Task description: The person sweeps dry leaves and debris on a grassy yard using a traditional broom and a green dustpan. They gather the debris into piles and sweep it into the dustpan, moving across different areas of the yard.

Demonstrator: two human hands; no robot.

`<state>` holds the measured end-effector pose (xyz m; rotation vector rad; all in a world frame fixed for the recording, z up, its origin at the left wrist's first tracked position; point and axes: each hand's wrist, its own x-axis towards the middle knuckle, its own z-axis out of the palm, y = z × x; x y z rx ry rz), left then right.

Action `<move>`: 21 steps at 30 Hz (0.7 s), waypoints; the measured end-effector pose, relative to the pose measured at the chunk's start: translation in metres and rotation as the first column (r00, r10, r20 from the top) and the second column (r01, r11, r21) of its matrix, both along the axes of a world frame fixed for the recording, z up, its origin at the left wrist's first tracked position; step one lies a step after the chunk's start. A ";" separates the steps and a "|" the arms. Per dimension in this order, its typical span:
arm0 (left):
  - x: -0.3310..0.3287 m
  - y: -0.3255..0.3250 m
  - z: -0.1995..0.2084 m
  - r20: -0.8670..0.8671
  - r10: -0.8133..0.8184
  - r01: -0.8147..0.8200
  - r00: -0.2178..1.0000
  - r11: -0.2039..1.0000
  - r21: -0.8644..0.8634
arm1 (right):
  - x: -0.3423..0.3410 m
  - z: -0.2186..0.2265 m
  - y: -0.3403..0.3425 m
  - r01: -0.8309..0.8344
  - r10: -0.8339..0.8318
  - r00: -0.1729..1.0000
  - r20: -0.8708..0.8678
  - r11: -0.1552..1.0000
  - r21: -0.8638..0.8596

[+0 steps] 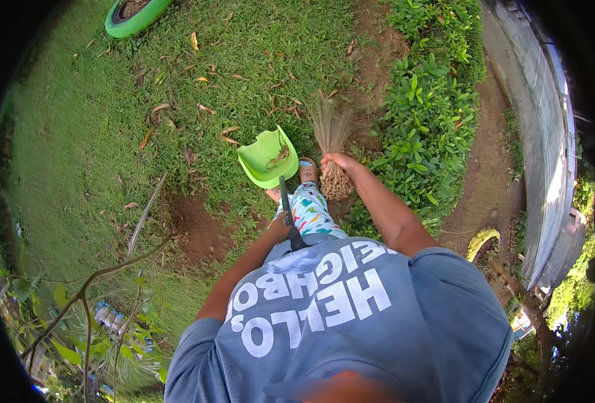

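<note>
So that its bristles [331, 125] fan free, presumably, my right hand [341, 162] clamps the broom [335, 183] near its butt. My left hand [283, 227] grips the dustpan [262, 176] by its handle [284, 198], seemingly steadying it beside my foot [307, 171].

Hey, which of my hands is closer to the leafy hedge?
Right. Your right hand grips the broom left of the hedge; your left hand, at the dustpan handle, is farther left.
</note>
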<state>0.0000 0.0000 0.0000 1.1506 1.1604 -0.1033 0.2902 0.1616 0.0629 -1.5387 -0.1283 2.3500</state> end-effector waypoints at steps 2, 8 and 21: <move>0.001 0.006 -0.003 0.009 0.131 -0.127 0.991 0.975 -0.183 | -0.002 0.032 0.000 0.015 0.001 0.973 -0.229 0.998 0.068; 0.035 0.011 -0.003 -0.036 0.358 -0.321 0.933 0.786 -0.529 | 0.094 0.158 -0.087 0.136 -0.136 0.991 -0.004 0.991 -0.016; -0.010 0.034 0.035 -0.359 0.761 -0.620 0.540 0.071 -0.782 | 0.035 0.090 0.005 0.071 -0.076 0.946 -0.316 0.997 -0.027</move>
